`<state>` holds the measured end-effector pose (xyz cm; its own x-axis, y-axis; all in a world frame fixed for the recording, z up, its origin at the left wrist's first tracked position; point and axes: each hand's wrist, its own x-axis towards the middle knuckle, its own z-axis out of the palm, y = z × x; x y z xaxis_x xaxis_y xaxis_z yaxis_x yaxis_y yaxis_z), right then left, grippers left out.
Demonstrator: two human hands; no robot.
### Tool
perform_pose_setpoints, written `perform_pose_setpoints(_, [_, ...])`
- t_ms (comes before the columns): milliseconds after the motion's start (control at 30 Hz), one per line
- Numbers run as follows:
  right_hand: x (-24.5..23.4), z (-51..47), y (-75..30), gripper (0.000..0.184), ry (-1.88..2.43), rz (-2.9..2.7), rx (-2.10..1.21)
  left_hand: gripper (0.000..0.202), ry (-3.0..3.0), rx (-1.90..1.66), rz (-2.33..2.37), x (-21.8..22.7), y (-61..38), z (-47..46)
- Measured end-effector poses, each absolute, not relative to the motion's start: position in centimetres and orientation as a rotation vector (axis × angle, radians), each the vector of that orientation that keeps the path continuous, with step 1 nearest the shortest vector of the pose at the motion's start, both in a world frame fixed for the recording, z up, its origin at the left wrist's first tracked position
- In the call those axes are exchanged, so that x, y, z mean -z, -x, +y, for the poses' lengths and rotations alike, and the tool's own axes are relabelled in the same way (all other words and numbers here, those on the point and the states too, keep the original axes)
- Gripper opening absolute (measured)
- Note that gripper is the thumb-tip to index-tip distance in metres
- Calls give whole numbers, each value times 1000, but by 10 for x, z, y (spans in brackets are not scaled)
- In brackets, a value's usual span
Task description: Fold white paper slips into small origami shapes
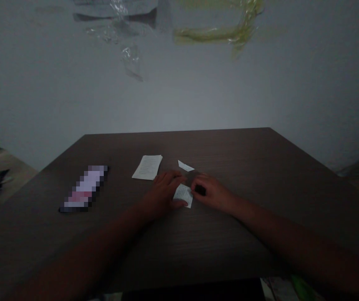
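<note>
Both hands are down on the counter [260,167], close together, with a small printed paper [184,195] between them. I see my left hand [163,192] lying flat and open, with its fingers pressing on the left side of the paper. I see my right hand [212,193] curled up, with its fingertips at the right edge of the paper. The room is dim and there is a dark spot under those fingers, so I cannot tell if they pinch the edge or only touch it.

The small paper lies flat on the counter, near the middle and a bit toward me. I think the step in hand is holding this paper down and working at its edge. It looks thin and light, so I think it slides or bends easily. Any move with it calls for a soft, slow touch, with one hand pinning it down and only the fingertips of the other doing the work.

A bigger white sheet [148,167] lies just past my left hand, not touching it. A tiny white scrap [185,166] lies beside that sheet, just past the small paper. A long flat thing [85,189], blurred out, lies well off to the left. Behind the counter is a pale wall [41,104] with bits of clear plastic [129,54] stuck on it.
</note>
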<state>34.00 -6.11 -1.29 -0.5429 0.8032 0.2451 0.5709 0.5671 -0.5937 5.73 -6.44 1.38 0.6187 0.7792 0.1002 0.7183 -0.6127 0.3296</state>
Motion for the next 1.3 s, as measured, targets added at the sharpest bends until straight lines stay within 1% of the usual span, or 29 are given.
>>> perform_pose_setpoints(67, [10,-63,-341,15,1006,-2349,-632,74,-2600,-313,1227,-15,-56,-63])
perform_pose_setpoints(200, [8,-66,-343,18,909,-2405,-677,59,-2617,-242,1216,-18,-55,-61])
perform_pose_setpoints(333, [15,-65,-343,19,839,-2412,-667,50,-2626,-215,1141,-12,-54,-54])
perform_pose_setpoints(467, [26,-59,-344,18,702,-2381,-649,36,-2655,-258,1046,-3,-51,-49])
perform_pose_setpoints(567, [31,-56,-346,17,660,-2364,-671,29,-2666,-297,1013,-1,-49,-48])
perform_pose_setpoints(833, [38,-49,-350,24,651,-2334,-785,28,-2700,-278,955,1,-46,-46])
perform_pose_setpoints(1000, [35,-46,-351,23,579,-2364,-832,30,-2655,-280,884,-6,-43,-47])
perform_pose_setpoints(1100, [30,-49,-351,23,617,-2350,-833,32,-2617,-319,846,-9,-43,-49])
perform_pose_setpoints(1300, [21,-58,-347,38,780,-2322,-813,18,-2470,-463,976,-9,-44,-52])
